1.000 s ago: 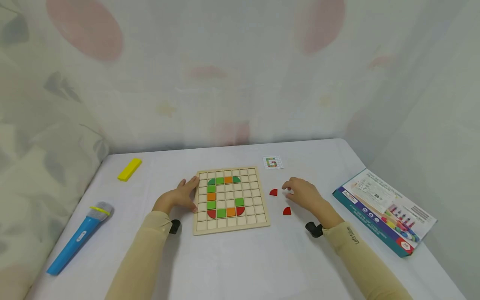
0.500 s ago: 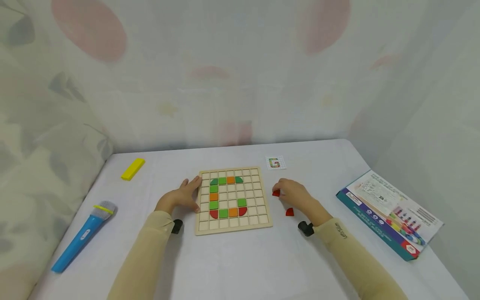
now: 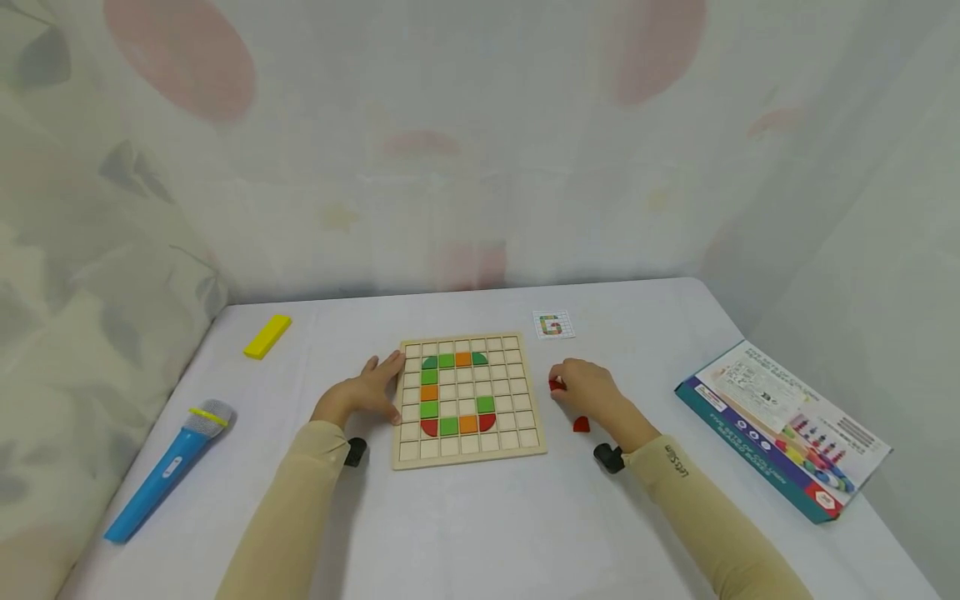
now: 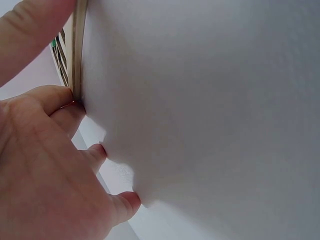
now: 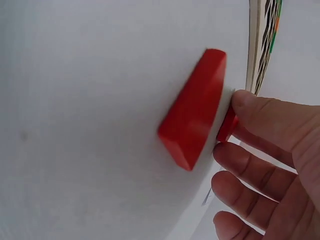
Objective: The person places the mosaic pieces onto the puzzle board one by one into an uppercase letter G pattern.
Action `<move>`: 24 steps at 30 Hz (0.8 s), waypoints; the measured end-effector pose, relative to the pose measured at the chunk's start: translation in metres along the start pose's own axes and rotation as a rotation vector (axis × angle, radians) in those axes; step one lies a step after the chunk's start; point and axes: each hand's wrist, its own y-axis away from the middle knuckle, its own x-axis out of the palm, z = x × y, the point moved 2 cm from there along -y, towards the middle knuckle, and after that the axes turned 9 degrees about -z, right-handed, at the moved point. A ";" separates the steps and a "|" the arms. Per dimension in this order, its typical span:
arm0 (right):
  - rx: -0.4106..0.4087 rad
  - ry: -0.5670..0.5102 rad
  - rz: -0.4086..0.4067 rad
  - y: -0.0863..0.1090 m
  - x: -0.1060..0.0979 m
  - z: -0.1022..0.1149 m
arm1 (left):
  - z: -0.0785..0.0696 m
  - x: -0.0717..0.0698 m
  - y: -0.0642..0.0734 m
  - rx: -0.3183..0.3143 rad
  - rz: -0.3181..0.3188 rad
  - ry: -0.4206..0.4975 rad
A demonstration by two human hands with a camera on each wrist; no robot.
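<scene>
A wooden grid board (image 3: 468, 455) lies on the table with green, orange and red tiles set in its squares. My left hand (image 3: 362, 395) rests at its left edge, thumb and fingers spread; in the left wrist view the forefinger touches the rim (image 4: 78, 60). To the board's right, my right hand (image 3: 596, 392) pinches a red quarter-circle tile (image 5: 228, 125) between thumb and fingers, low over the table. A second red quarter-circle tile (image 5: 195, 115) lies on the cloth nearer the person, partly hidden by the wrist in the head view.
Behind the right hand lies a small pattern card (image 3: 553, 324). A cardboard box (image 3: 783, 429) is at the far right. On the left are a blue toy microphone (image 3: 168, 471) and a yellow block (image 3: 267, 337). Cloth hangs behind the table.
My right hand has moved left to the farther red tile and now pinches it. The left hand stays at the board's edge. The head view has shifted slightly.
</scene>
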 end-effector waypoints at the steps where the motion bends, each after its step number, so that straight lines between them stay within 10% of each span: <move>1: 0.002 0.005 -0.003 0.000 0.001 0.000 | 0.000 0.000 0.000 0.000 0.000 0.002; 24: -0.060 -0.022 -0.067 -0.017 -0.002 0.024 | -0.005 -0.006 0.006 -0.020 0.007 0.029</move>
